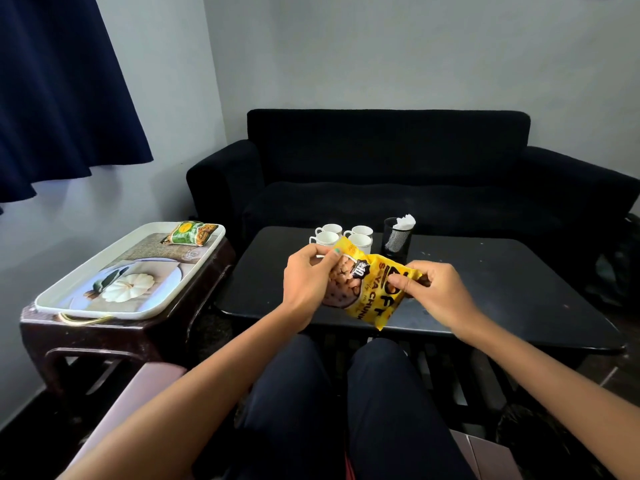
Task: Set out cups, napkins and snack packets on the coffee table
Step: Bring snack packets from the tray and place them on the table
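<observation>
A yellow snack packet hangs just above the near half of the black coffee table. My left hand pinches its upper left edge, and my right hand pinches its right edge. Behind the packet stand several white cups in a tight group. Beside them is a black mesh holder with white napkins sticking out. A green snack packet lies at the far end of a white printed tray on the left.
The tray rests on a dark brown side table left of the coffee table. A black sofa runs behind the coffee table. A dark blue curtain hangs at upper left. My knees are below the table's near edge.
</observation>
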